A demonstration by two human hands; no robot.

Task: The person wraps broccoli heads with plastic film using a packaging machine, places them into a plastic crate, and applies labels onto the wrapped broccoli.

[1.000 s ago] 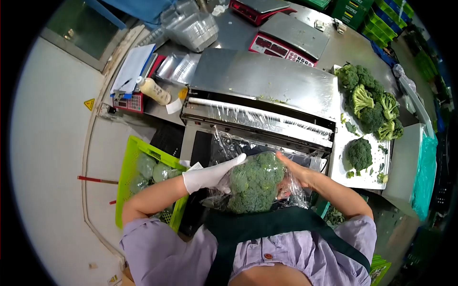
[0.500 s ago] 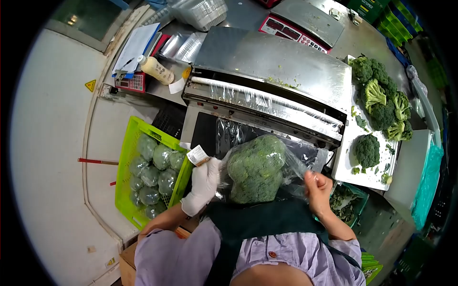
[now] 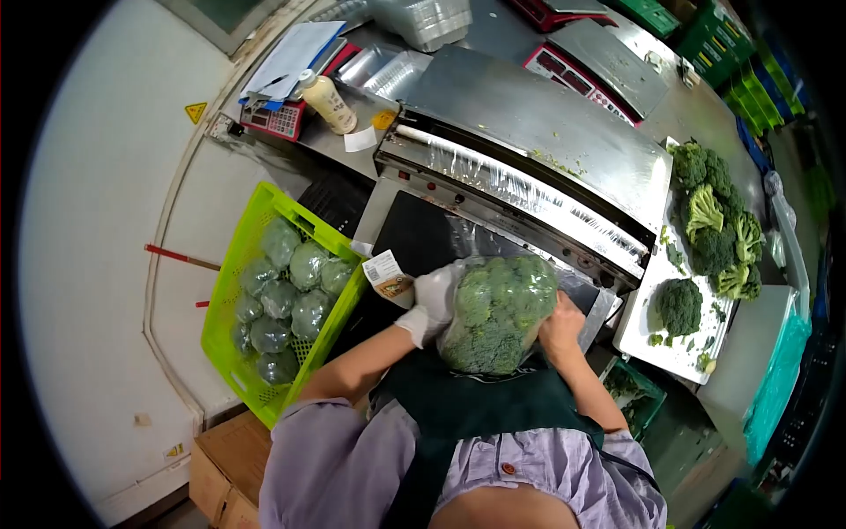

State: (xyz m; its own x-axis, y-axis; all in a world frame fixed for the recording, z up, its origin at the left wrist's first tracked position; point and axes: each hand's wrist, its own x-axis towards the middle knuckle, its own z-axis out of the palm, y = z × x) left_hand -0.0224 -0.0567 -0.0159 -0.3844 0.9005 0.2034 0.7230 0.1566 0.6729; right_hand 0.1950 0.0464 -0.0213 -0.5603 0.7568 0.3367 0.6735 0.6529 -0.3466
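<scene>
A large head of broccoli [image 3: 498, 313] in clear film lies in front of me, over the black plate of the wrapping machine [image 3: 423, 234]. My left hand [image 3: 434, 295], in a white glove, is against its left side, with the fingers partly hidden by film. My right hand [image 3: 562, 326], bare, is closed at the right edge of the broccoli, its fingers curled on the film. Just left of the glove is a printed label card [image 3: 386, 276]. The roll of film [image 3: 520, 189] lies across the machine behind the broccoli.
A green crate [image 3: 220, 326] at left holds several wrapped round vegetables. On the right, a white tray [image 3: 639, 331] carries several unwrapped broccoli heads [image 3: 680, 307]. Behind are a bottle [image 3: 328, 102], a clipboard [image 3: 291, 60], plastic containers [image 3: 427, 22] and a red scale [image 3: 582, 79]. A cardboard box [image 3: 231, 467] stands lower left.
Both hands, apart at the sides half a second ago, have come in against the broccoli, and the film now lies closer around it. The view has shifted and turned slightly.
</scene>
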